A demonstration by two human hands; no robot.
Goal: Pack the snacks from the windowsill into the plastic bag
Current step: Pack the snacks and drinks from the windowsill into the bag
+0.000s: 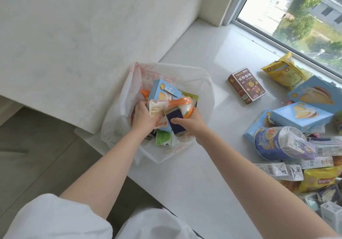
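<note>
At far left the floor [37,137] drops away below the windowsill [185,174] edge, and the plastic bag [118,120] sits right at that edge, mouth open, against the white wall [74,35]. The left hand [143,117] reaches into the bag, fingers curled round a pale snack packet [157,107]. Just beside it the right hand [192,123] grips a dark blue box [174,122], thumb pressed on its face, over the packed snacks. Right of the bag lies a bare stretch of sill, then a brown box [247,85] alone. Farther right — along the window [296,16] — a crowded heap: yellow chip bag [283,72], blue boxes [301,116], a blue tub [268,144], cartons.
</note>
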